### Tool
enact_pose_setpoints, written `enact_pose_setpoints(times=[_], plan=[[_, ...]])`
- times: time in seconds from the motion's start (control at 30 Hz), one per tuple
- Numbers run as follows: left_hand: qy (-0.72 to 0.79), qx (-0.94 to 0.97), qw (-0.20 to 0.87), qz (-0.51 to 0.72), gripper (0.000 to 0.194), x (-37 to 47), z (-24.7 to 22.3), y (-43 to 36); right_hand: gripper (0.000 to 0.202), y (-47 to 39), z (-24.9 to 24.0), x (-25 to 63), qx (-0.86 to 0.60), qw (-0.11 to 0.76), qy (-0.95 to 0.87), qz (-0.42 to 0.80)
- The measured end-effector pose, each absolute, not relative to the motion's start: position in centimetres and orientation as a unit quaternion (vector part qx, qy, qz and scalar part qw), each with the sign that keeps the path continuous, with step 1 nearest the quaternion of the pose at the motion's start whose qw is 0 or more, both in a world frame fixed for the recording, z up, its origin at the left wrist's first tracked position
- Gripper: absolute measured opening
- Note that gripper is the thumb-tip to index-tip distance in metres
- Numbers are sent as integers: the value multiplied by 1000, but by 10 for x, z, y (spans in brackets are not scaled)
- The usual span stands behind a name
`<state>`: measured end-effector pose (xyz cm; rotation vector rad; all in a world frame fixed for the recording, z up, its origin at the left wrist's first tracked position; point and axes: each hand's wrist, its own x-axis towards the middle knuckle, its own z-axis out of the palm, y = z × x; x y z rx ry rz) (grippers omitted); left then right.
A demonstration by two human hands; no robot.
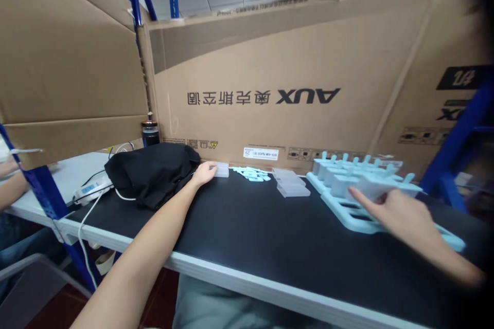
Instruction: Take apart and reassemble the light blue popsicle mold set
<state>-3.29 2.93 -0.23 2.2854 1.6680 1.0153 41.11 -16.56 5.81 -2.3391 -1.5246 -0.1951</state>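
Note:
At the table's far side, my left hand [204, 172] has its fingers closed on the near corner of a clear plastic mould [222, 170]. On the right, my right hand [405, 211] grips a whitish popsicle mould [370, 188] with a blue stick, at the light blue rack [347, 218]; motion blurs this hand slightly. Several more popsicle moulds with blue sticks [332, 170] stand upright in the rack's back part. Between my hands lie a pile of loose light blue sticks [252, 174] and several clear moulds [291, 185].
A black cloth bag [154, 172] lies left of my left hand, beside a white power strip [92, 188] with a cable. Behind it stands a dark jar [150, 132]. Tall cardboard [250, 72] walls the back; blue posts [44, 193] edge the table. Another person's arm [11, 187] shows far left.

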Motion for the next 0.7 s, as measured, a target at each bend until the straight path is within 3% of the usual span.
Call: enact_pose_setpoints(times=[0.27, 0.5, 0.7], plan=[[558, 752, 90, 339, 37, -34, -4, 33, 44, -175, 112, 359, -765, 227, -595, -100], [550, 756, 93, 344, 35, -33, 1, 27, 47, -96, 116, 274, -669, 79, -736, -67], [549, 758, 93, 339, 34, -35, -3, 33, 78, -35, 96, 236, -702, -15, -712, -16]])
